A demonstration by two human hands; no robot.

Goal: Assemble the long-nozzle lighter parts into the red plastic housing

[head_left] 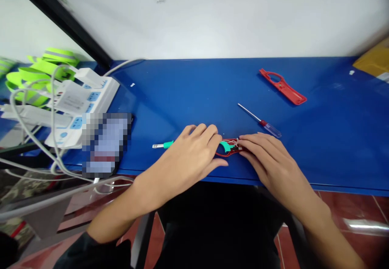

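Note:
A red lighter shell half [227, 154] lies near the table's front edge, with a green trigger [225, 146] and thin wires showing in it. My left hand [194, 153] is closed over its left part, and a green piece with a metal tip [162, 145] sticks out to the left. My right hand [267, 155] has its fingers pressed together on the shell's right end. Behind my right hand lies a screwdriver [267, 127] with a red and clear handle. The other red shell half [282, 86] rests farther back on the right.
On the left of the blue table [188, 95] are a white power strip [100, 99] with plugs and cables, a blurred phone [107, 145] and yellow-green straps [39, 74]. A yellow package [372, 60] sits at the far right, and a white wall stands behind.

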